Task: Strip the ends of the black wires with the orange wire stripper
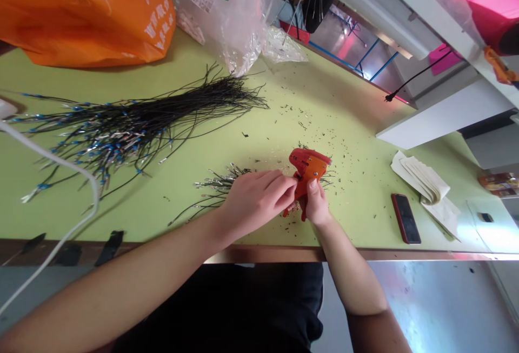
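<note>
My right hand (317, 202) is wrapped round the handles of a red and orange hand tool (310, 166), whose head points up and left. At the tool's left side, the fingers of my left hand (263, 196) are pinched together close to its jaw; what they hold is too small to make out. A small bunch of black wires (219, 181) with bare silvery ends lies partly under my left hand, and some wire ends show behind the tool. Farther left lies a large bundle of black wires (174, 107) with blue pieces near their left ends.
An orange bag (101, 18) and clear plastic bags (227, 12) stand at the back left. A white cable (87, 174) crosses the left side. To the right are a phone (406, 219) and folded papers (425, 185). Black scraps litter the green table (352, 126).
</note>
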Demonstrator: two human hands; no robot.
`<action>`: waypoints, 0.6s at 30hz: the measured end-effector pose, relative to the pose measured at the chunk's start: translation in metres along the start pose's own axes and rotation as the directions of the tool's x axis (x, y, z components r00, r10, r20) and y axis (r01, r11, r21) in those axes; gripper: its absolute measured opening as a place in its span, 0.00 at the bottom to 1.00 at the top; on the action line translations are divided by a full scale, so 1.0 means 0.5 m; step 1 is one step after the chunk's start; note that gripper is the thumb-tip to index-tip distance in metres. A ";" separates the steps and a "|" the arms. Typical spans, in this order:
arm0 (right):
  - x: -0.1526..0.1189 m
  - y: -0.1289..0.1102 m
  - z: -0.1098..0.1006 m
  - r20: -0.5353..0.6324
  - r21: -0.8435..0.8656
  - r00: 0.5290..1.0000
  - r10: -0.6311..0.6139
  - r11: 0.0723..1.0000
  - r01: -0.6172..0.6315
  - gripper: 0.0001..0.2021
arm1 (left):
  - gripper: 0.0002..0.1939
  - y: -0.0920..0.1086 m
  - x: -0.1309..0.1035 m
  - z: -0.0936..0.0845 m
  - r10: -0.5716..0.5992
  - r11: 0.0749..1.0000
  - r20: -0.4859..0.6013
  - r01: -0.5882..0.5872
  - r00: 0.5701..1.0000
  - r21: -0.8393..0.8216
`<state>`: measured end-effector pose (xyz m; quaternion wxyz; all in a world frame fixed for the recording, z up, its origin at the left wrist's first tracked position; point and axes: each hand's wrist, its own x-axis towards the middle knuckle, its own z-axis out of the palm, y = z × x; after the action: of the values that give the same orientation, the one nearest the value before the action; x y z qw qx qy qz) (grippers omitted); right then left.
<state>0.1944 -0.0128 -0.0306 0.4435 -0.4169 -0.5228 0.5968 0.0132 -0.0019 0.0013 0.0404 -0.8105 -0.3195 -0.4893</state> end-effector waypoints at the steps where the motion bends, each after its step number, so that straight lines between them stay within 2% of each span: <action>1: 0.000 -0.004 0.002 -0.002 -0.003 1.000 -0.003 1.000 0.003 0.32 | 0.07 0.000 0.000 0.000 -0.001 1.000 -0.001 0.001 1.000 0.000; 11: -0.001 0.004 0.006 -0.051 0.003 0.995 -0.084 0.996 0.084 0.31 | 0.07 0.002 -0.001 -0.001 0.000 1.000 -0.003 0.000 1.000 -0.001; 15: 0.007 -0.016 0.005 -0.104 0.043 0.992 -0.070 0.996 0.075 0.30 | 0.07 0.000 -0.001 -0.001 0.006 1.000 -0.009 -0.006 1.000 -0.007; 18: 0.014 -0.036 -0.004 -0.147 0.110 0.988 -0.052 0.992 0.069 0.24 | 0.06 -0.002 0.000 -0.002 0.013 1.000 -0.022 -0.013 1.000 -0.013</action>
<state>0.1961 -0.0043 -0.0132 0.5213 -0.4166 -0.4666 0.5805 0.0118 -0.0015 0.0017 0.0419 -0.8074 -0.3107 -0.4998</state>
